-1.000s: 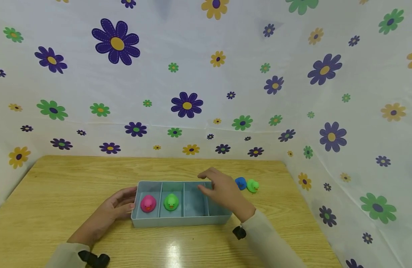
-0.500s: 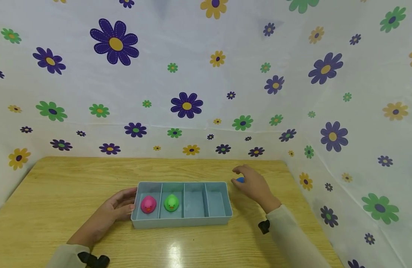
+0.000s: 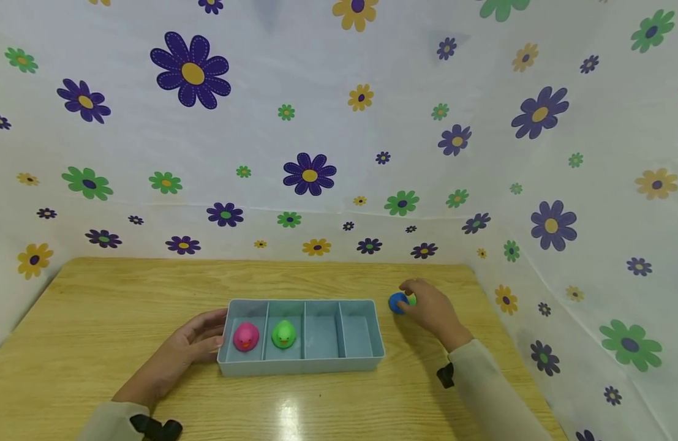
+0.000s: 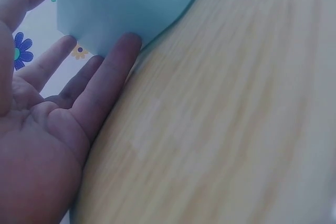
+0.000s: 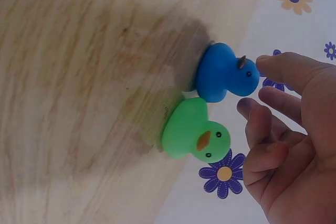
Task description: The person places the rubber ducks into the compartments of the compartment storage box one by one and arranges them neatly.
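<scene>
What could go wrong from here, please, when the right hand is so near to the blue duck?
The right hand might bump the loose green duck, which sits close beside the blue duck. The left hand touches the end of the tray, so a careless push might slide it.

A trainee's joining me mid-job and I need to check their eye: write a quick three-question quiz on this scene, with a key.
1. True or false: the left hand touches the end of the tray nearest the pink duck.
2. Which duck is closest to the fingertips of the right hand?
3. How many tray compartments hold a duck?

Key
1. True.
2. The blue duck.
3. Two: one holds the pink duck, its neighbor a green duck.
</scene>
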{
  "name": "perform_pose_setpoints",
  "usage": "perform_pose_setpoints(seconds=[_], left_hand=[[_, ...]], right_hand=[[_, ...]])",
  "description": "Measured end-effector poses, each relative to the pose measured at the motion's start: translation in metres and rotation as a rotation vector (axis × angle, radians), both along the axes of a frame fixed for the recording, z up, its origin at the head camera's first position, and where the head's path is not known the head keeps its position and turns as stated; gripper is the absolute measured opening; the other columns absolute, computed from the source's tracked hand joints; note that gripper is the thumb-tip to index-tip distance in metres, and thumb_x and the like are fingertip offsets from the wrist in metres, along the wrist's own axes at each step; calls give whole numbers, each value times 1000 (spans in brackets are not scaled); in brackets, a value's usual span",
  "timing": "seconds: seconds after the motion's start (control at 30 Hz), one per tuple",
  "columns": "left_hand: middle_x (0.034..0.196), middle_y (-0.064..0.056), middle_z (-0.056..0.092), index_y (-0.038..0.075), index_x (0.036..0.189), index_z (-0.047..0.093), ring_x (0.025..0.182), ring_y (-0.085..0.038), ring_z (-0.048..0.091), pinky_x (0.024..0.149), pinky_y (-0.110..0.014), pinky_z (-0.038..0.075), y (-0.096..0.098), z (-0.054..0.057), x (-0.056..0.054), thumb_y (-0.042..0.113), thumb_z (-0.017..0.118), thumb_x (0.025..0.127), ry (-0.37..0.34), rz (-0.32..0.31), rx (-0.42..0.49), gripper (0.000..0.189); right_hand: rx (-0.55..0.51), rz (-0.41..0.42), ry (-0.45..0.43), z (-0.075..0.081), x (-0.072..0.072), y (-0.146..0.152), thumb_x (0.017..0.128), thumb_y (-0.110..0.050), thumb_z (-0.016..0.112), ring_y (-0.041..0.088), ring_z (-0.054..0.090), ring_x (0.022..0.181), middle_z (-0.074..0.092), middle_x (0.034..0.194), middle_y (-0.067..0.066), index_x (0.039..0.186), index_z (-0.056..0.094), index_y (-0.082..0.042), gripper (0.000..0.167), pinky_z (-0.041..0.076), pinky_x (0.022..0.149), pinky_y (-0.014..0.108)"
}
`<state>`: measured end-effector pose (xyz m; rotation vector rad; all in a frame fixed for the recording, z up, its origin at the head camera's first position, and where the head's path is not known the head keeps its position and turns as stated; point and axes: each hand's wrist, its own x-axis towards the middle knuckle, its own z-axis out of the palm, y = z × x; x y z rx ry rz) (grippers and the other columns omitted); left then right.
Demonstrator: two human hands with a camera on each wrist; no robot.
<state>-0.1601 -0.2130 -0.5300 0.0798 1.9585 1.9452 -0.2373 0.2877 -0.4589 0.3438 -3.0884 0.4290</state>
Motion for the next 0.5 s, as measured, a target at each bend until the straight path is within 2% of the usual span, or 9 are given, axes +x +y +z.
perform_pose_setpoints(seconds=[0.1, 0.3, 0.5], left_hand=[[160, -19, 40, 14, 160, 33, 143, -35, 45, 100, -43, 57, 1, 0, 0, 25, 66, 103, -12, 12, 0, 67], [160, -23, 38, 11, 161, 31, 144, -39, 43, 100, -44, 56, 1, 2, 3, 24, 64, 104, 12, -1, -1, 67], [159, -21, 41, 13, 160, 33, 144, -40, 42, 99, -44, 57, 2, 0, 2, 24, 65, 103, 0, 18, -4, 66]], right_hand=[[15, -2, -6, -1, 0, 1, 96, -24, 75, 33, 68, 104, 71, 113, 14, 120, 70, -3, 32, 58, 89, 52], [15, -16, -35, -3, -1, 2, 96, -24, 75, 33, 68, 103, 71, 112, 14, 117, 70, -3, 30, 57, 90, 53], [2, -14, -47, -7, -3, 4, 97, -23, 74, 32, 69, 101, 71, 107, 10, 112, 71, -5, 23, 57, 90, 53]])
